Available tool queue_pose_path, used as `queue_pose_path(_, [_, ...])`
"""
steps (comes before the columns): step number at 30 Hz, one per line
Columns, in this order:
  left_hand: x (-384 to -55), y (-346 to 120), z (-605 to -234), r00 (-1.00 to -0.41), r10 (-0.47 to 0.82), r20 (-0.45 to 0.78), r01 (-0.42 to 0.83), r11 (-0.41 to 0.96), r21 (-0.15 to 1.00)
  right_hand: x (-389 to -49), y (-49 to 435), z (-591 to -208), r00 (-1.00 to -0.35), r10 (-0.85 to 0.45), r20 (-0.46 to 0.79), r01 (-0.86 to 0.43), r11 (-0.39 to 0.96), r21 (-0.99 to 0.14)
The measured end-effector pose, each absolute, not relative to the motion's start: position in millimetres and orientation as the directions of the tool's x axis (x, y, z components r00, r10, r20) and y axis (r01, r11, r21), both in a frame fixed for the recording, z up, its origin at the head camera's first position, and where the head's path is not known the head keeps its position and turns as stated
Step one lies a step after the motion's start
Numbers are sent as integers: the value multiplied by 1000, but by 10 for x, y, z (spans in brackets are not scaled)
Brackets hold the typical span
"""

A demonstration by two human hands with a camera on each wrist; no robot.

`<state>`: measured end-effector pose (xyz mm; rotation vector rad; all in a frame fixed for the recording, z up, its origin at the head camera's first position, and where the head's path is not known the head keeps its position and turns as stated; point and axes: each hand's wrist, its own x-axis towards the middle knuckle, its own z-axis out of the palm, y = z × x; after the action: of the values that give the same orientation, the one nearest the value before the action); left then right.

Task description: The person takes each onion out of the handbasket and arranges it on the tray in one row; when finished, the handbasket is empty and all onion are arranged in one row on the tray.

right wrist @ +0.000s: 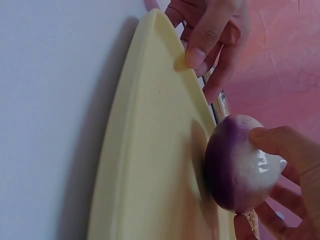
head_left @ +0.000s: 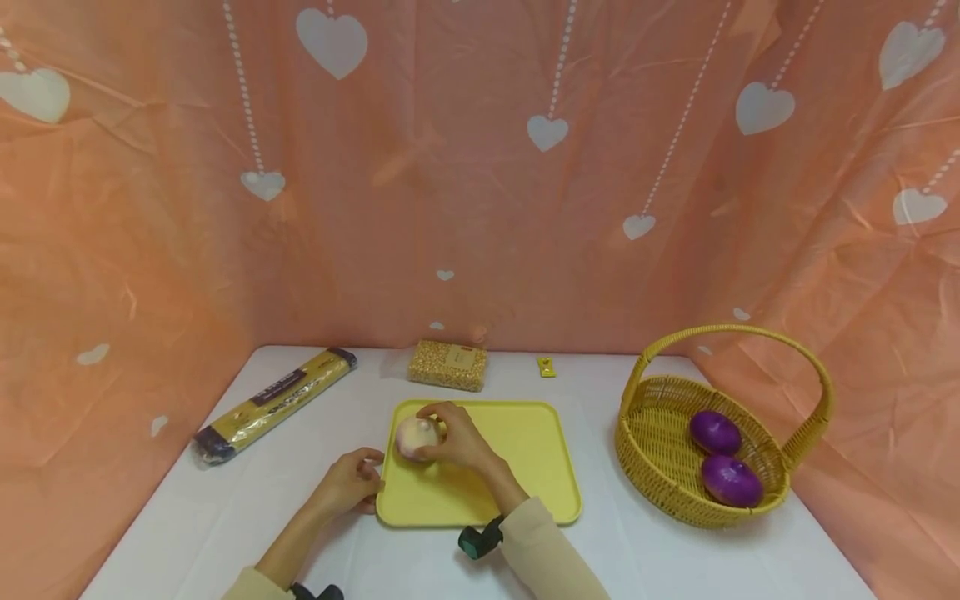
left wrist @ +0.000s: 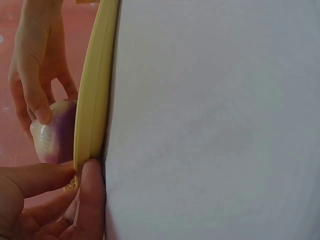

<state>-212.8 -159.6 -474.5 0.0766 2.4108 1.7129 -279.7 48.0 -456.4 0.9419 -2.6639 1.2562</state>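
Note:
My right hand (head_left: 459, 437) grips a purple-and-white turnip (right wrist: 242, 165) between thumb and fingers over the left part of the yellow tray (head_left: 517, 467). Its purple side faces the tray and its pale tip points up and away. At the tray's left rim is my left hand (head_left: 351, 483), pinching the edge with the thumb over the rim and the fingers outside, as the right wrist view shows. In the left wrist view the turnip (left wrist: 55, 132) sits close against the tray's rim (left wrist: 95, 85).
A wicker basket (head_left: 652, 479) holding two purple turnips (head_left: 731, 481) stands at the right. Behind the tray lie a bag of yellow grains (head_left: 431, 364) and a small yellow packet (head_left: 547, 367). A long gold-and-dark package (head_left: 277, 400) lies at the back left. Pink curtains (head_left: 480, 208) surround the table.

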Motion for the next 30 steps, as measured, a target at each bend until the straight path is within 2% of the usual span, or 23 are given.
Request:
queue_pose_path(10, [-2125,-1591,-4741,-982,143,-122,-69,332,941,-2790,449,-4572,-807,-501,313,-573,534,-622])
queue_pose_path(30, [-2118,-1594,-4728,-982,152,-112,-58,321,945,-2766,457,-4556,-806,-502,314,-574,531,-623])
